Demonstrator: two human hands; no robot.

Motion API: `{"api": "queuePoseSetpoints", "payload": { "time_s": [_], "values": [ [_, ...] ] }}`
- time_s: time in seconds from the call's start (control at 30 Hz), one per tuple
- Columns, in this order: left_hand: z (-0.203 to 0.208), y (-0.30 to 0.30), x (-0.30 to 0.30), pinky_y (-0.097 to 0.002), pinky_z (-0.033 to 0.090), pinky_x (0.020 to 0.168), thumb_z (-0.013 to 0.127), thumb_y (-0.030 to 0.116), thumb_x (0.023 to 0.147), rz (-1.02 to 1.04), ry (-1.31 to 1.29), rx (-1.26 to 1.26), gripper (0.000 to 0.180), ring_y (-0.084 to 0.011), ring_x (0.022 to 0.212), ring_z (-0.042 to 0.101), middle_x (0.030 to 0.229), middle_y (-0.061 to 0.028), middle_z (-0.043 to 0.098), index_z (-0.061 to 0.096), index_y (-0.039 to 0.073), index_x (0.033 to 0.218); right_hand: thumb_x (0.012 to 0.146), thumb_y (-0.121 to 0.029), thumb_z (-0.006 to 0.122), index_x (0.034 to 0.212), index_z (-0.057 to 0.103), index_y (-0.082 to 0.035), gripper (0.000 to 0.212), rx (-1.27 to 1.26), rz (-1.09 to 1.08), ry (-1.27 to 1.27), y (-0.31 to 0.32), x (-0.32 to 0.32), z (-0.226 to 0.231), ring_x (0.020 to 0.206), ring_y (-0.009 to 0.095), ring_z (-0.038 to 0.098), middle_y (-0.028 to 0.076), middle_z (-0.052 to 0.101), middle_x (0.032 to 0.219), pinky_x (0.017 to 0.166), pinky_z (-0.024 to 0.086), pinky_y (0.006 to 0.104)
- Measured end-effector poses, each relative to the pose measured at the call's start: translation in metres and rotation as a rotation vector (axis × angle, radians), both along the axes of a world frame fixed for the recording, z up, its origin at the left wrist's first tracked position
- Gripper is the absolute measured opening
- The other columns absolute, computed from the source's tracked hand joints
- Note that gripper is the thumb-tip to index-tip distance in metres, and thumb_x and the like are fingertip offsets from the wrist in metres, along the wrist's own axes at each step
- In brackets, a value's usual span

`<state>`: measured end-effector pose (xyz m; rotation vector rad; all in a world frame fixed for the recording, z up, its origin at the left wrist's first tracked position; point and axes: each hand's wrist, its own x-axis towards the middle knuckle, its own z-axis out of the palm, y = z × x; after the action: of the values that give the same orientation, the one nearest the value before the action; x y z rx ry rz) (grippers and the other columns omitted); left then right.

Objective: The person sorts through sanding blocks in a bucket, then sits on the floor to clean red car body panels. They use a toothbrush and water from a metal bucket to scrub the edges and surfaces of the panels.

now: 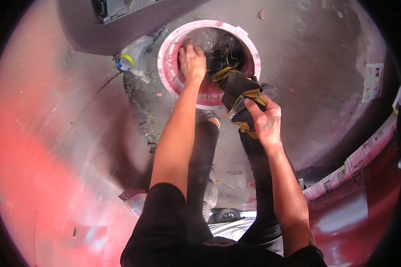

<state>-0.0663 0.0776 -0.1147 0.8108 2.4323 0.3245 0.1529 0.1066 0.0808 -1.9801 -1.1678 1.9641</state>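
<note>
Left hand (191, 62) sunk in pink bucket (167, 66), grip hidden, cannot be told. Right hand (265, 121) clamped on dark cloth (236, 89), part lifted out, part left inside.

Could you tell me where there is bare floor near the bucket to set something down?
Bare concrete floor lies right of the pink-stained round plastic bucket, up to the paper sheet. The bucket's left is crowded by a clear plastic bottle; inside, the left hand and the black-and-tan cloth, held by the right hand.
</note>
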Motion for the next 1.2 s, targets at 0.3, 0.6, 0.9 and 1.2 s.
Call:
{"api": "queuePoseSetpoints", "payload": {
  "time_s": [0.3, 0.6, 0.9, 1.2],
  "values": [
    [-0.014, -0.017, 0.005, -0.0335, 0.053, 0.085, 0.077, -0.003, 0.078, 0.479, -0.497, 0.257, 0.057, -0.0231, 0.104, 0.066, 0.108, -0.0172, 0.071, 0.057, -0.002, 0.131, 0.093, -0.022, 0.069, 0.114, 0.073, 0.003, 0.033, -0.044, -0.005, -0.024, 0.004, -0.009, 0.006, 0.087, 0.019, 0.069, 0.016, 0.076, 0.095, 0.084, 0.052, 0.0324],
    [0.062, -0.056, -0.002, -0.0308, 0.061, 0.070, 0.069, 0.004, 0.097, 0.489, -0.621, 0.555, 0.013, -0.0125, 0.084, 0.066, 0.096, -0.0038, 0.064, 0.059, 0.007, 0.105, 0.091, -0.024, 0.069, 0.115, 0.072, 0.004, 0.038, 0.009, 0.022, -0.077, 0.003, -0.007, 0.000, 0.093, 0.024, 0.073, 0.019, 0.077, 0.099, 0.088, 0.053, 0.0346],
    [0.112, -0.048, 0.006, -0.0308, 0.062, 0.069, 0.061, -0.006, 0.097, 0.560, -0.579, 0.554, 0.028, -0.0123, 0.085, 0.064, 0.104, -0.0066, 0.062, 0.048, 0.009, 0.117, 0.090, -0.025, 0.069, 0.115, 0.073, 0.003, 0.037, -0.006, 0.049, -0.086, 0.008, -0.009, 0.003, 0.090, 0.024, 0.074, 0.019, 0.077, 0.096, 0.085, 0.054, 0.0350],
    [0.132, -0.062, 0.001, -0.0223, 0.048, 0.058, 0.056, -0.009, 0.095, 0.646, -0.779, 0.595, 0.037, -0.0081, 0.080, 0.060, 0.106, -0.0053, 0.062, 0.051, 0.012, 0.125, 0.091, -0.025, 0.070, 0.115, 0.074, 0.000, 0.035, -0.034, 0.020, -0.067, 0.006, -0.010, 0.001, 0.088, 0.021, 0.073, 0.018, 0.077, 0.094, 0.083, 0.054, 0.0344]
  ]
}}
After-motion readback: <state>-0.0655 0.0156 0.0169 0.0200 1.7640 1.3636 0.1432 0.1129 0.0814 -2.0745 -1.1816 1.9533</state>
